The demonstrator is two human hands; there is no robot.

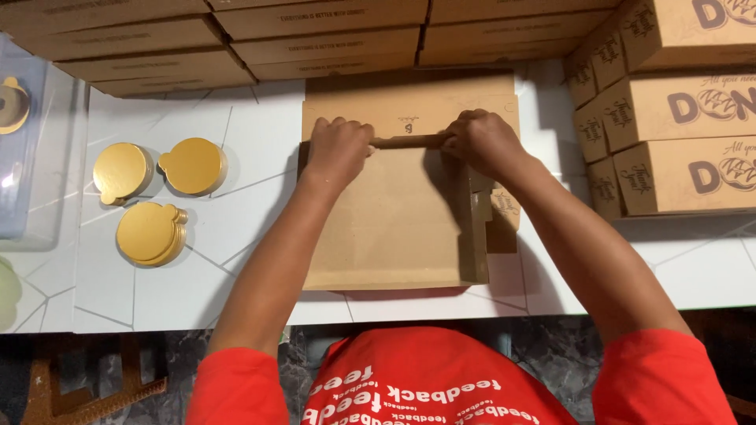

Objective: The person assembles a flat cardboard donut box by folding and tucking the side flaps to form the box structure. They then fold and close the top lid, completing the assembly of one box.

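Observation:
A flat brown cardboard box blank (390,220) lies on the white table in front of me. My left hand (339,149) and my right hand (480,142) both grip a folded flap at the blank's far edge, fingers curled over the crease between them. The right side panel of the blank stands partly folded up near my right forearm. More cardboard lies under the blank, reaching toward the back.
Three stacks of round gold cake boards (150,232) lie at the left. Flat brown boxes (315,39) are stacked along the back, and folded printed boxes (677,110) are piled at the right. A clear plastic container (24,142) stands at the far left. The table edge (394,311) runs near me.

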